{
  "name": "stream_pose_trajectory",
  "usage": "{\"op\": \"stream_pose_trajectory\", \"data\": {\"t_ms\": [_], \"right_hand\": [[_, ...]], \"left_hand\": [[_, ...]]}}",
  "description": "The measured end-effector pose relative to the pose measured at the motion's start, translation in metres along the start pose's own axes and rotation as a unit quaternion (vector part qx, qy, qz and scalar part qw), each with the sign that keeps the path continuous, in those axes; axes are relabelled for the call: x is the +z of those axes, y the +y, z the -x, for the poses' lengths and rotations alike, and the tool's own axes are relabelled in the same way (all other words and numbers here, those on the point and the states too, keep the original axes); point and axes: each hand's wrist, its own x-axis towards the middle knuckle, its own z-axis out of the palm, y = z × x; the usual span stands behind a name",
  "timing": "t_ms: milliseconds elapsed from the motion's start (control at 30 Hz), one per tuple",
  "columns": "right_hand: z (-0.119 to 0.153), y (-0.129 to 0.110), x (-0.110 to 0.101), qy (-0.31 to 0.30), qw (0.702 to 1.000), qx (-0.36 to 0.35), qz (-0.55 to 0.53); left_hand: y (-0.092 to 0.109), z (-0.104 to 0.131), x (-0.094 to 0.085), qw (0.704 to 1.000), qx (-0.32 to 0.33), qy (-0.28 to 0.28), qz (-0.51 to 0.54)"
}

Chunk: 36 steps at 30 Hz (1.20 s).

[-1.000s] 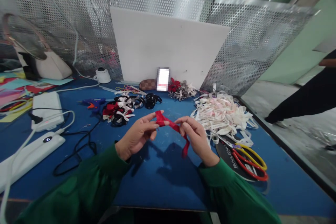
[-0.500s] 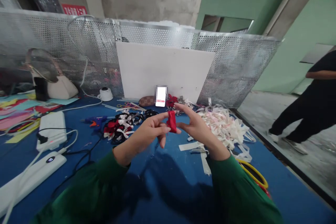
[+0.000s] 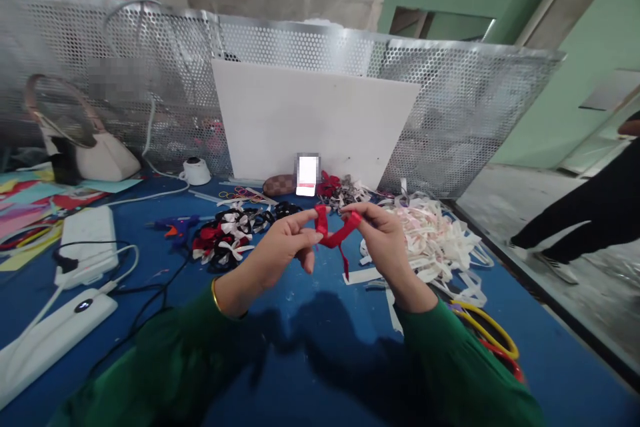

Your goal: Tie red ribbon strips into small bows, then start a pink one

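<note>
A narrow red satin ribbon (image 3: 338,237) stretches between my two hands above the blue table. My left hand (image 3: 287,240) pinches one part of it between thumb and fingers. My right hand (image 3: 384,232) is closed on another part, and a thin tail of ribbon dangles below it. Left of my hands lies a pile of black hair ties with white and red bows (image 3: 225,237). A heap of white ribbon strips (image 3: 433,233) spreads beyond my right hand.
A blue glue gun (image 3: 175,228) lies at left near a white power strip (image 3: 89,240) and a power bank (image 3: 65,340). Scissors with yellow and red handles (image 3: 493,330) rest by my right forearm. A lit phone (image 3: 307,175) stands against a white board (image 3: 315,117). A person's legs (image 3: 575,213) show at right.
The red ribbon was bunched at my left fingers with my right hand spread beside it. Now my right hand grips it too and holds part of it out to the right.
</note>
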Motion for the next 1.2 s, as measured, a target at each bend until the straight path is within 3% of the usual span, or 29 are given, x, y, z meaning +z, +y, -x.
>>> {"op": "stream_pose_trajectory", "data": {"t_ms": [67, 167, 233, 333, 433, 567, 700, 933, 1200], "right_hand": [[-0.001, -0.003, -0.010, -0.021, 0.999, -0.011, 0.049], [-0.004, -0.007, -0.027, -0.123, 0.981, 0.003, 0.153], [-0.005, -0.009, -0.032, -0.165, 0.975, 0.022, 0.145], [-0.003, -0.012, -0.023, -0.134, 0.990, 0.023, 0.046], [0.003, -0.010, -0.001, -0.095, 0.995, -0.007, 0.011], [0.009, -0.006, 0.019, -0.072, 0.996, 0.006, -0.048], [0.011, -0.008, 0.017, -0.025, 0.999, 0.007, -0.044], [0.010, -0.018, 0.012, -0.036, 0.999, -0.020, -0.032], [0.010, -0.021, 0.011, -0.024, 0.999, -0.024, -0.023]], "left_hand": [[0.002, -0.001, -0.002, 0.999, 0.011, 0.026, 0.020], [0.007, 0.001, -0.003, 0.999, 0.025, 0.025, 0.028], [0.009, 0.003, -0.002, 0.999, 0.024, 0.012, 0.028], [0.010, 0.008, 0.003, 0.999, 0.006, -0.023, 0.024], [0.008, 0.011, 0.007, 0.998, -0.013, -0.061, 0.023], [0.006, 0.013, 0.009, 0.995, -0.021, -0.094, 0.024], [0.006, 0.013, 0.010, 0.994, -0.029, -0.103, 0.027], [0.007, 0.012, 0.012, 0.994, -0.020, -0.105, 0.005], [0.004, 0.012, 0.017, 0.999, 0.023, -0.044, -0.010]]}}
